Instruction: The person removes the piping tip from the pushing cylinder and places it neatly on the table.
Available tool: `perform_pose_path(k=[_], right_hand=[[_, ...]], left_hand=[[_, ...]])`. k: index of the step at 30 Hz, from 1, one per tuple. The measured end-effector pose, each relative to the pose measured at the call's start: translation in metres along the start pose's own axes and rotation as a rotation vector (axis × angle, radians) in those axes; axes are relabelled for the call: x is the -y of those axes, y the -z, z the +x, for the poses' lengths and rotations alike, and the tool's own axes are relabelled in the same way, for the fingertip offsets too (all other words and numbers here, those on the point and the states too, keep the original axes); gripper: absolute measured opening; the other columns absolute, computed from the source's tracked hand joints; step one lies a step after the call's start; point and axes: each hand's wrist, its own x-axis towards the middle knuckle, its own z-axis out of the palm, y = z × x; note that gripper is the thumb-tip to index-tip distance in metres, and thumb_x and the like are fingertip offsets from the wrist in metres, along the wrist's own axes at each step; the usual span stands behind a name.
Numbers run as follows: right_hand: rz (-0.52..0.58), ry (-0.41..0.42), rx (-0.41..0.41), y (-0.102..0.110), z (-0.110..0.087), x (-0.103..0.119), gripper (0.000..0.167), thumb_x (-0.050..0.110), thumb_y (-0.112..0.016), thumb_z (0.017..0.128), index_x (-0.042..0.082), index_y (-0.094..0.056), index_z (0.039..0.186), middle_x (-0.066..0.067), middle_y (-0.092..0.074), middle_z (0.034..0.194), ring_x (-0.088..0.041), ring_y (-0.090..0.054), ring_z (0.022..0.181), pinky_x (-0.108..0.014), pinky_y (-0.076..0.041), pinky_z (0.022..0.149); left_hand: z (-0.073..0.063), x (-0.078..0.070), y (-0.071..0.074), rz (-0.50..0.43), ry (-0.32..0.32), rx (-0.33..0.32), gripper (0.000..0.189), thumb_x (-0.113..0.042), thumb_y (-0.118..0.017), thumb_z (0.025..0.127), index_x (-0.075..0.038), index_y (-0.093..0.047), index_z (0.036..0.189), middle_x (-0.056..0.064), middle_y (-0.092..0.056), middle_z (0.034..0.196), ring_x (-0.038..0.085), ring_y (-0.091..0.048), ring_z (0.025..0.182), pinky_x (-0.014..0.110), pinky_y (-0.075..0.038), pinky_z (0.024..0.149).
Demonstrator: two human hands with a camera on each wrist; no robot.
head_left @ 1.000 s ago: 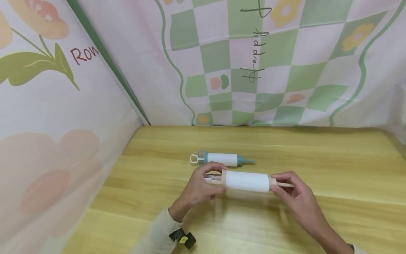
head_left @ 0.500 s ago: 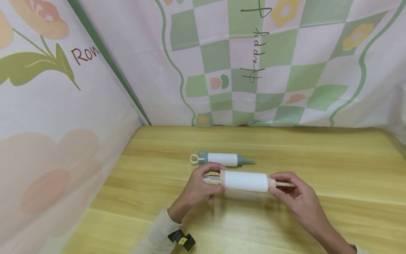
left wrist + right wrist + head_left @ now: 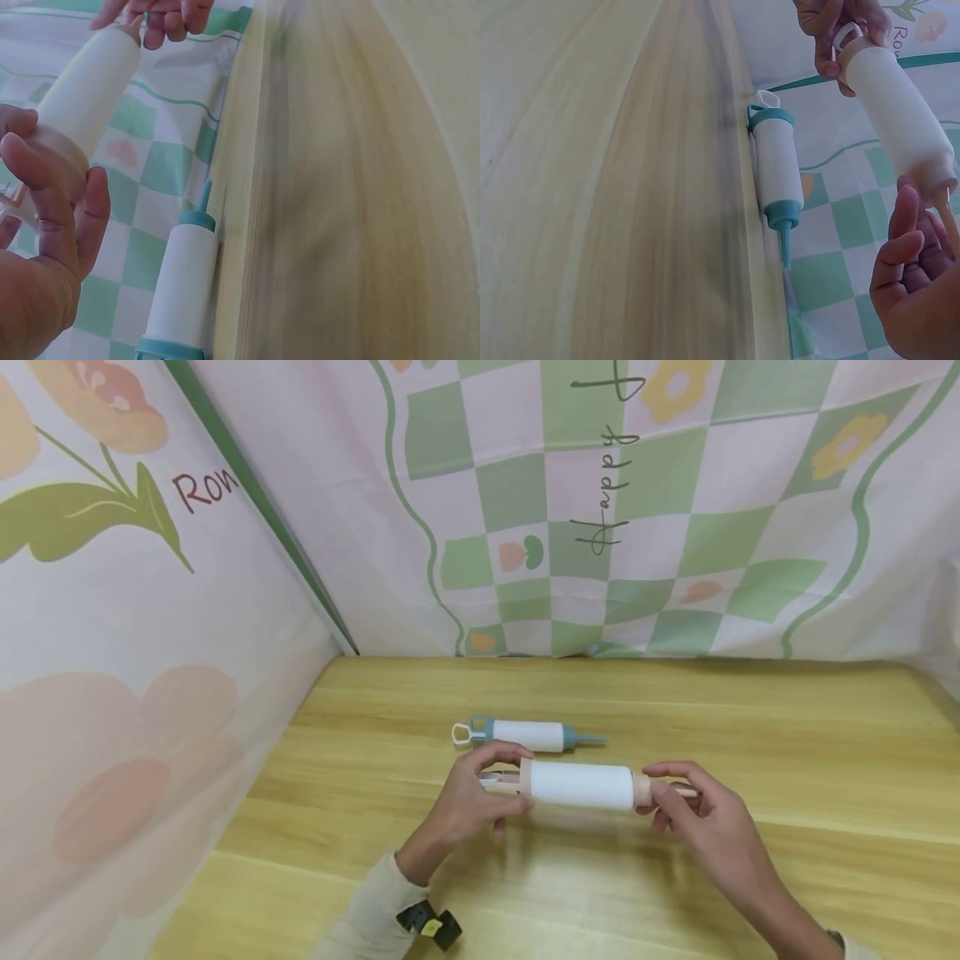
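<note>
In the head view a large white syringe (image 3: 581, 786) with beige ends is held level above the table, nozzle to the right. My left hand (image 3: 463, 802) grips its beige left collar, fingers above and thumb below, around the plunger handle. At the other end my right hand (image 3: 701, 818) has thumb and forefinger at the beige nozzle cap (image 3: 642, 790); the thin nozzle partly hides behind the fingers. The right wrist view shows a fingertip (image 3: 906, 191) against that cap. Behind the hands lies a second syringe (image 3: 528, 736), white with blue-green ends and a white ring handle.
The wooden table (image 3: 825, 735) extends to both sides. A checked green-and-white curtain (image 3: 577, 510) hangs at its back edge, and a flower-printed cloth (image 3: 150, 627) on the left. A black strap device (image 3: 429, 925) sits on the left sleeve.
My right hand's thumb has moved from the cap's lower edge onto its front, and the fingers have shifted around it. The left hand and the blue-green syringe stay nearly still.
</note>
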Motion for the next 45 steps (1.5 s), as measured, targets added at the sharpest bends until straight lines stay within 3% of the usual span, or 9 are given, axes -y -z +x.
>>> perform_pose_path(k=[7,15,21,28,31,39,42,45], right_hand=[[0.041,-0.001,0.002,-0.0012,0.0014,0.0008,0.02,0.011,-0.06,0.101,-0.001,-0.062,0.117,-0.011,-0.072,0.087,-0.022,-0.066,0.07,-0.029,-0.057,0.061],[0.064,0.035,0.025,-0.0015,0.0021,-0.0013,0.023,0.005,-0.063,0.099,-0.001,-0.06,0.121,-0.006,-0.072,0.093,-0.022,-0.067,0.072,-0.029,-0.058,0.064],[0.059,0.068,0.037,-0.0008,0.0011,-0.0021,0.026,0.003,-0.064,0.097,0.001,-0.059,0.123,-0.002,-0.07,0.103,-0.024,-0.068,0.075,-0.03,-0.058,0.066],[0.062,0.1,0.051,-0.0012,-0.0001,-0.0038,0.03,-0.004,-0.068,0.092,0.0,-0.059,0.12,-0.003,-0.062,0.113,-0.018,-0.069,0.091,-0.03,-0.059,0.072],[0.051,0.116,0.056,-0.0015,-0.0002,-0.0042,0.032,-0.007,-0.069,0.09,0.0,-0.058,0.119,-0.004,-0.061,0.114,-0.015,-0.068,0.092,-0.029,-0.059,0.073],[0.053,0.155,0.055,-0.0015,-0.0002,-0.0049,0.039,-0.007,-0.071,0.088,-0.001,-0.056,0.123,0.001,-0.063,0.114,-0.017,-0.068,0.09,-0.027,-0.058,0.074],[0.052,0.162,0.049,-0.0012,-0.0004,-0.0045,0.043,-0.006,-0.068,0.091,-0.002,-0.051,0.131,0.002,-0.064,0.113,-0.019,-0.069,0.09,-0.028,-0.058,0.074],[0.025,0.136,0.03,-0.0019,-0.0013,-0.0028,0.036,-0.001,-0.061,0.098,0.0,-0.051,0.133,0.001,-0.067,0.106,-0.019,-0.07,0.083,-0.03,-0.059,0.071]], left_hand=[[0.0008,-0.0007,0.0002,0.008,0.014,-0.003,0.047,0.004,-0.079,0.076,-0.009,-0.067,0.118,0.01,-0.06,0.111,0.017,-0.058,0.065,0.046,-0.047,0.036],[0.0014,0.0002,0.0006,0.008,0.027,-0.008,0.047,0.005,-0.08,0.075,-0.009,-0.067,0.118,0.01,-0.06,0.112,0.024,-0.058,0.069,0.045,-0.047,0.036],[0.0011,0.0001,0.001,0.003,0.037,-0.017,0.047,0.005,-0.079,0.075,-0.01,-0.067,0.117,0.01,-0.06,0.111,0.028,-0.057,0.07,0.037,-0.046,0.036],[-0.0001,-0.0007,0.0014,0.005,0.05,-0.018,0.047,0.005,-0.079,0.075,-0.009,-0.067,0.118,0.01,-0.06,0.112,0.019,-0.056,0.064,0.036,-0.045,0.037],[-0.0007,-0.0005,0.0017,0.002,0.055,-0.014,0.047,0.005,-0.078,0.075,-0.009,-0.067,0.119,0.01,-0.06,0.112,0.017,-0.053,0.057,0.034,-0.044,0.037],[-0.0017,-0.001,0.0025,-0.003,0.057,-0.008,0.047,0.004,-0.078,0.076,-0.008,-0.067,0.12,0.01,-0.06,0.113,0.016,-0.054,0.057,0.035,-0.044,0.037],[-0.0023,-0.0016,0.0026,-0.008,0.054,-0.008,0.047,0.004,-0.079,0.076,-0.008,-0.067,0.12,0.01,-0.06,0.113,0.017,-0.055,0.062,0.034,-0.044,0.038],[-0.0038,-0.0015,0.0028,-0.016,0.056,-0.01,0.046,0.004,-0.079,0.076,-0.008,-0.067,0.119,0.01,-0.06,0.112,0.02,-0.057,0.07,0.031,-0.044,0.038]])
